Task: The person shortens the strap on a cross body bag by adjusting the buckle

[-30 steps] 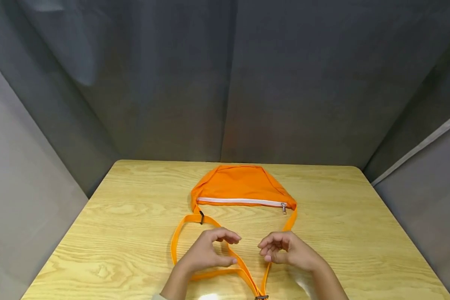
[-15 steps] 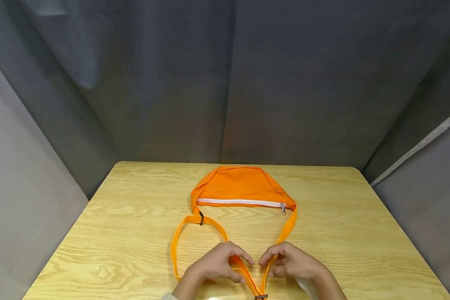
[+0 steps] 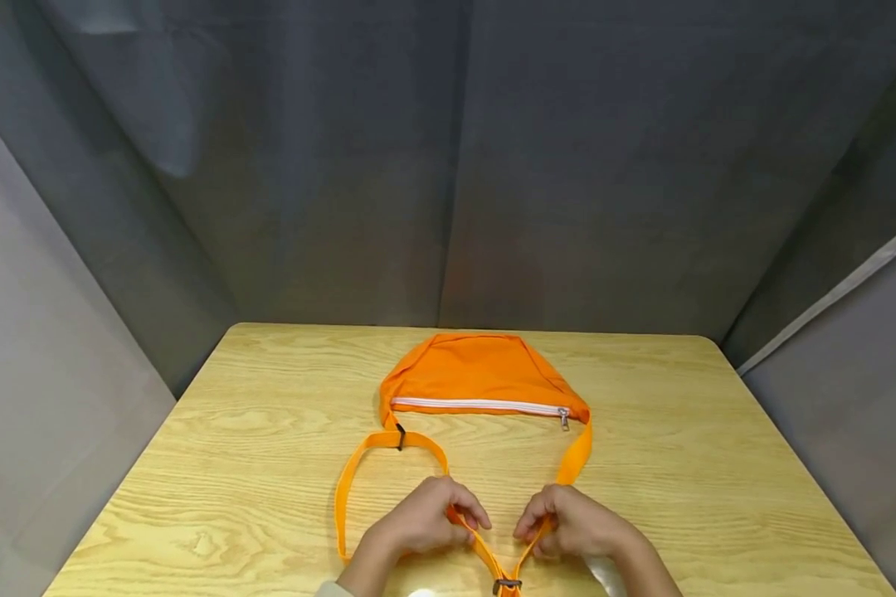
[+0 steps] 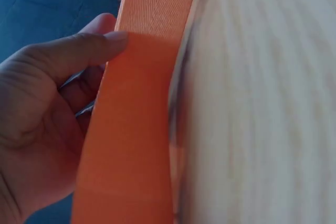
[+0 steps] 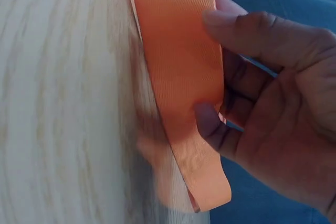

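An orange waist bag (image 3: 481, 369) lies on the table, its white zipper (image 3: 478, 405) facing the near side and the metal pull at the right end. Orange webbing strap (image 3: 577, 456) runs toward me from both ends of the bag. My left hand (image 3: 429, 518) pinches the strap's left run, thumb laid on the orange webbing (image 4: 134, 114) in the left wrist view. Opposite it, my right hand (image 3: 575, 524) pinches the right run, with thumb and little finger on the band (image 5: 181, 61) in the right wrist view. Between the hands, both runs meet at a dark buckle (image 3: 508, 585).
A second dark slider (image 3: 400, 436) sits on the strap near the bag's left end, where a loop of strap spreads leftward. The wooden table (image 3: 216, 464) ends at grey curtains (image 3: 343, 166) behind, with pale panels at both sides.
Both hands have come down from above the strap and taken hold of its two runs. The buckle has shifted slightly left and up. The bag stays in place.
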A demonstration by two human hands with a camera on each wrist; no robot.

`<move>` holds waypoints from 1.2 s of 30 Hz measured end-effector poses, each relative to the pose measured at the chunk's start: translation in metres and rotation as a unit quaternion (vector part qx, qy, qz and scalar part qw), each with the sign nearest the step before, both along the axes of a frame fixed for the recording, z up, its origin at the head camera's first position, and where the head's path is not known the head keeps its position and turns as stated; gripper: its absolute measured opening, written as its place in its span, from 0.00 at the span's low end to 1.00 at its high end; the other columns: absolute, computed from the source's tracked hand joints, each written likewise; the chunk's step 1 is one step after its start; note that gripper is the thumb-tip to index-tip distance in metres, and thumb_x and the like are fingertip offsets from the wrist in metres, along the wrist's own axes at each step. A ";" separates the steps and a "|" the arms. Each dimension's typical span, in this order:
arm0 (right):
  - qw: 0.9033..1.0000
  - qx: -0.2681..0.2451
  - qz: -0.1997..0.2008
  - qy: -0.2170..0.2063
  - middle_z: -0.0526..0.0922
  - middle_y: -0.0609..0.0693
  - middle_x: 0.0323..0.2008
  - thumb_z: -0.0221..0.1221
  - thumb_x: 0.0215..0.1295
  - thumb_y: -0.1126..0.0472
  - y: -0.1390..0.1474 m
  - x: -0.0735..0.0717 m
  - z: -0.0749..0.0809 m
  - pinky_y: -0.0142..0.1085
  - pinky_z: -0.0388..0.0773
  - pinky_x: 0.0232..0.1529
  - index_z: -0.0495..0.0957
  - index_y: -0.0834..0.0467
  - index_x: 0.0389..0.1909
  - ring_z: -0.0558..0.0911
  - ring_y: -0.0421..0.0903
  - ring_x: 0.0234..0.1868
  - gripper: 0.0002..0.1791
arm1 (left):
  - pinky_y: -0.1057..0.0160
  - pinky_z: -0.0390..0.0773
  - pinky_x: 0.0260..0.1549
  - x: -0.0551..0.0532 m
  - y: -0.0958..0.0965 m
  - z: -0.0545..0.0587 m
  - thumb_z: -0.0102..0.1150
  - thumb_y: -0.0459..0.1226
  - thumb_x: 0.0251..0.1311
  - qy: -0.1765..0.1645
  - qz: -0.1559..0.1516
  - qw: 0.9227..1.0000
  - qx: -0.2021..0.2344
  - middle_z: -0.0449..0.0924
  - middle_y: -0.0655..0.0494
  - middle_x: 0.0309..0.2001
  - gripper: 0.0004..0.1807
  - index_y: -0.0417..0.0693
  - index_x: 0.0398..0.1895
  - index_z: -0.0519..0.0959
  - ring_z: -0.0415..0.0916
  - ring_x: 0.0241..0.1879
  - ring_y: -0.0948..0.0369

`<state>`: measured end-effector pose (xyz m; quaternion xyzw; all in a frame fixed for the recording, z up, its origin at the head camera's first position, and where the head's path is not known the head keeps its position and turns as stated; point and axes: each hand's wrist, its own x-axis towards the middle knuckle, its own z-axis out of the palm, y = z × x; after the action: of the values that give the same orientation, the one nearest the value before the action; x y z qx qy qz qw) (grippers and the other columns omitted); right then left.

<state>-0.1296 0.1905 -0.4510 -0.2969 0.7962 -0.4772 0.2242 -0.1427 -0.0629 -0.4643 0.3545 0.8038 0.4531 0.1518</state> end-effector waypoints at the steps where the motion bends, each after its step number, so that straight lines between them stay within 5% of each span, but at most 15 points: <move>1: 1.000 0.000 0.003 0.010 0.81 0.45 0.28 0.64 0.45 0.76 0.000 -0.001 0.001 0.31 0.76 0.29 0.84 0.60 0.29 0.76 0.38 0.30 0.11 | 0.71 0.74 0.32 -0.001 -0.001 0.001 0.67 0.25 0.43 0.008 0.004 1.000 0.002 0.77 0.70 0.25 0.12 0.49 0.31 0.85 0.73 0.29 0.72; 5: 1.000 -0.022 -0.004 0.018 0.80 0.46 0.28 0.62 0.52 0.73 0.001 -0.004 0.006 0.34 0.75 0.31 0.82 0.57 0.28 0.75 0.39 0.31 0.08 | 0.64 0.69 0.41 -0.003 -0.007 0.010 0.65 0.28 0.49 0.013 0.034 0.999 0.022 0.79 0.71 0.29 0.09 0.51 0.32 0.85 0.72 0.35 0.70; 9: 0.997 -0.075 -0.017 0.028 0.80 0.50 0.30 0.59 0.59 0.68 0.002 -0.008 0.012 0.37 0.72 0.36 0.79 0.55 0.32 0.75 0.42 0.33 0.04 | 0.62 0.71 0.40 -0.005 -0.012 0.020 0.62 0.30 0.55 0.002 0.056 0.996 0.066 0.79 0.68 0.32 0.07 0.50 0.33 0.84 0.72 0.37 0.67; 14: 0.982 -0.179 -0.046 0.043 0.76 0.55 0.28 0.54 0.63 0.71 0.001 -0.012 0.015 0.35 0.72 0.29 0.75 0.62 0.35 0.72 0.42 0.29 0.03 | 0.62 0.75 0.37 -0.009 -0.016 0.027 0.59 0.28 0.58 0.021 0.065 0.991 0.116 0.77 0.66 0.34 0.10 0.54 0.36 0.82 0.74 0.36 0.63; 20: 0.967 -0.241 -0.078 0.032 0.73 0.54 0.26 0.52 0.64 0.75 -0.003 -0.015 0.015 0.36 0.72 0.24 0.72 0.69 0.36 0.71 0.40 0.25 0.02 | 0.60 0.74 0.38 -0.012 -0.018 0.029 0.56 0.30 0.61 0.032 0.081 0.991 0.105 0.78 0.66 0.40 0.13 0.57 0.43 0.81 0.74 0.39 0.64; 27: 0.959 -0.258 -0.117 0.022 0.72 0.51 0.26 0.52 0.64 0.73 -0.011 -0.018 0.018 0.30 0.70 0.23 0.70 0.71 0.36 0.70 0.40 0.24 0.03 | 0.58 0.72 0.40 -0.014 -0.012 0.028 0.64 0.29 0.53 0.033 0.096 0.987 0.127 0.77 0.65 0.46 0.24 0.54 0.54 0.76 0.73 0.44 0.61; 31: 0.949 -0.279 -0.145 -0.004 0.72 0.48 0.25 0.52 0.63 0.74 -0.016 -0.017 0.018 0.27 0.70 0.25 0.70 0.70 0.35 0.71 0.37 0.25 0.02 | 0.54 0.73 0.45 -0.006 -0.005 0.039 0.72 0.30 0.44 0.023 0.108 0.979 0.174 0.77 0.60 0.48 0.31 0.47 0.55 0.75 0.73 0.47 0.55; 36: 0.941 -0.299 -0.157 -0.025 0.74 0.47 0.25 0.52 0.62 0.74 -0.023 -0.017 0.015 0.27 0.70 0.27 0.71 0.66 0.35 0.72 0.37 0.26 0.03 | 0.49 0.72 0.46 0.001 0.003 0.054 0.74 0.30 0.41 0.031 0.130 0.966 0.220 0.78 0.55 0.45 0.27 0.42 0.49 0.77 0.73 0.46 0.54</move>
<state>-0.1471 0.1679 -0.4363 -0.2096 0.6474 -0.7297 0.0677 -0.1417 -0.0600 -0.4107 0.2855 0.7281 0.6231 -0.0149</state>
